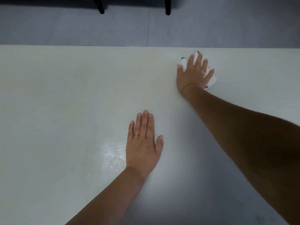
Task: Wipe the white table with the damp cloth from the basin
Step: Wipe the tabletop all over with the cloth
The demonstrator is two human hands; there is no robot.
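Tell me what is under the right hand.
A white cloth lies under the spread right hand, pressed on the white table. The hand covers its middle; only edges show.

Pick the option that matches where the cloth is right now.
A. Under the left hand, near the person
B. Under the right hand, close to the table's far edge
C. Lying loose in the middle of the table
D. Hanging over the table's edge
B: the right hand presses flat with spread fingers on the white cloth near the far edge of the table; the left hand lies flat on bare surface.
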